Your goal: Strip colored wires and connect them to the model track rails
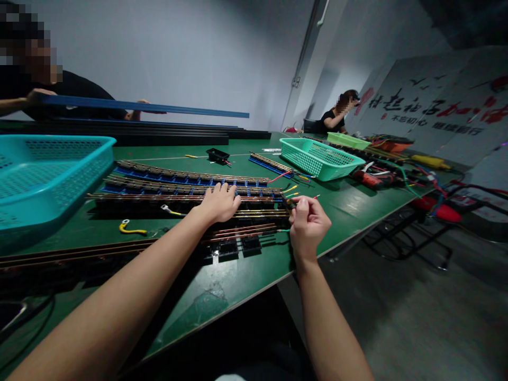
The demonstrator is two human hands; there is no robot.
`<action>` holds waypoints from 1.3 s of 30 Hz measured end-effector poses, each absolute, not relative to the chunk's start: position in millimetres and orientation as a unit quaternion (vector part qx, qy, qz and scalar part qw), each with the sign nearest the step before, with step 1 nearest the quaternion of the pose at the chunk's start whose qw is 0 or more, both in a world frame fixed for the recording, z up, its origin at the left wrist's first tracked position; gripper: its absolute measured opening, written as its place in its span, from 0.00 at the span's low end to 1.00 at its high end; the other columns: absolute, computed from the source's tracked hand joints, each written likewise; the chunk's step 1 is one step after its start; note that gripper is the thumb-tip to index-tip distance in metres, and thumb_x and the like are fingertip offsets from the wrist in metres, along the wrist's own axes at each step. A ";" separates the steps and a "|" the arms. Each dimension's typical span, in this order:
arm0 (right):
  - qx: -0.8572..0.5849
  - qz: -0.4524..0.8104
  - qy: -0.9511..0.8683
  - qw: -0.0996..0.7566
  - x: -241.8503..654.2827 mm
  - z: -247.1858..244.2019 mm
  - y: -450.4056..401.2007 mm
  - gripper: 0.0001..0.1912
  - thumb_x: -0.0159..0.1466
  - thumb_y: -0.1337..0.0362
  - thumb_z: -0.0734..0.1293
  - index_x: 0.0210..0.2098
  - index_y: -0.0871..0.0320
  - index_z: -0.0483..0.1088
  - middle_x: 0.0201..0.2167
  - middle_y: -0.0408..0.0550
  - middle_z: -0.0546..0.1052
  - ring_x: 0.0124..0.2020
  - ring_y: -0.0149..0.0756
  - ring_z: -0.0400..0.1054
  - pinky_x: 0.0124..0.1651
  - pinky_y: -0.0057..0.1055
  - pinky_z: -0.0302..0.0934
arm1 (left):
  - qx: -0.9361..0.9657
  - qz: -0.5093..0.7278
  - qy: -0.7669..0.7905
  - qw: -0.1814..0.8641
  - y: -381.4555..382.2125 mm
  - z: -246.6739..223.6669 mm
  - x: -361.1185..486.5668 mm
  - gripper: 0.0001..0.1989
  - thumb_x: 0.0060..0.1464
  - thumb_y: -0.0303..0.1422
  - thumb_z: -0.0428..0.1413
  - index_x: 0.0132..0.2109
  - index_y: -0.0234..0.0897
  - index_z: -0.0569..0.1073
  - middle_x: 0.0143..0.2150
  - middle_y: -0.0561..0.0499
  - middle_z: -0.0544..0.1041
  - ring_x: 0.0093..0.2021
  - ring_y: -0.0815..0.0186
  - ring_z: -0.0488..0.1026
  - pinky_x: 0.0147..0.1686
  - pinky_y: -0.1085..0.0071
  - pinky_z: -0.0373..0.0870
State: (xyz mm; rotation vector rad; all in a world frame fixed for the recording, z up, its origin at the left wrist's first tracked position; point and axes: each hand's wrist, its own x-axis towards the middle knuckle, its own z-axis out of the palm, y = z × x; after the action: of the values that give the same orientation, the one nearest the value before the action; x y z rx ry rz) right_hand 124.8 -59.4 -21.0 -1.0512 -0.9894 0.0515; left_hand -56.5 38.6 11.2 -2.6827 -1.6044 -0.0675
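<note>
My left hand [220, 203] lies with its fingers spread over a row of long copper-coloured bars set in blue holders [186, 186] and black holders [123, 203]. At the right end of these bars, my right hand [308, 222] is closed in a pinch; what its fingertips hold is too small to make out. Short yellow wire ends [291, 189] stick out just beyond the bars, close to the right fingers. A green wire [283, 230] comes out beside the right hand. Nearer to me lies another set of copper bars [242, 233] on black holders.
A blue basket [59, 196] stands at left, a green basket [323, 168] beyond my right hand. Yellow wires with ring terminals [133, 230] lie on the green table [222, 301]. Across it, one person holds a long blue strip [159, 106]; another person [335, 117] sits farther back.
</note>
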 end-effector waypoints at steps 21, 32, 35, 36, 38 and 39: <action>-0.374 0.138 -0.329 0.856 136.1 -7.3 -68.1 0.18 0.62 0.49 0.69 0.33 0.59 0.72 0.16 0.36 0.68 0.13 0.21 0.54 0.15 0.20 0.47 | -0.857 -0.019 -0.516 0.003 41.0 9.9 -55.6 0.32 0.67 0.41 0.32 0.71 0.28 0.57 0.71 0.33 0.59 0.70 0.44 0.55 0.64 0.45 0.57; -0.426 0.003 -0.346 0.836 133.5 3.7 -115.7 0.16 0.63 0.53 0.69 0.31 0.61 0.76 0.15 0.38 0.68 0.14 0.24 0.59 0.16 0.21 0.48 | -0.855 -0.021 -0.519 -0.005 43.5 8.3 -55.5 0.33 0.67 0.42 0.32 0.71 0.29 0.56 0.72 0.33 0.57 0.71 0.44 0.54 0.64 0.45 0.56; -0.441 0.028 -0.370 0.817 145.9 4.1 -113.5 0.17 0.62 0.52 0.69 0.32 0.62 0.77 0.15 0.39 0.68 0.14 0.23 0.57 0.16 0.21 0.47 | -0.856 -0.025 -0.517 -0.003 44.0 7.7 -56.0 0.33 0.67 0.42 0.32 0.71 0.29 0.56 0.72 0.33 0.58 0.71 0.45 0.54 0.64 0.46 0.56; -0.445 0.041 -0.374 0.812 149.7 4.1 -111.8 0.18 0.62 0.51 0.69 0.32 0.62 0.77 0.15 0.39 0.69 0.13 0.23 0.57 0.16 0.21 0.46 | -0.856 -0.027 -0.516 -0.002 43.9 7.7 -56.2 0.33 0.67 0.42 0.32 0.71 0.29 0.56 0.72 0.33 0.58 0.71 0.45 0.55 0.64 0.46 0.57; -0.444 0.057 -0.370 0.814 155.4 3.8 -108.8 0.19 0.62 0.50 0.69 0.31 0.62 0.77 0.14 0.39 0.68 0.13 0.22 0.56 0.16 0.21 0.45 | -0.856 -0.029 -0.515 -0.001 43.5 8.0 -56.3 0.33 0.67 0.43 0.31 0.71 0.29 0.56 0.71 0.33 0.59 0.71 0.45 0.55 0.64 0.46 0.57; -0.439 0.058 -0.363 0.820 157.1 3.6 -108.1 0.19 0.62 0.50 0.69 0.31 0.62 0.77 0.14 0.39 0.68 0.13 0.22 0.55 0.16 0.21 0.45 | -0.856 -0.029 -0.516 -0.001 43.4 8.1 -56.3 0.33 0.67 0.43 0.31 0.71 0.30 0.55 0.71 0.34 0.59 0.71 0.46 0.55 0.64 0.46 0.57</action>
State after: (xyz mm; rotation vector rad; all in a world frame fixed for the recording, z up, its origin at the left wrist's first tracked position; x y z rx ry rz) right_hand 157.1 -108.1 3.6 -0.9344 -0.7737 0.1240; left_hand -56.3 43.4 8.1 -2.6916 -1.6216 -0.0901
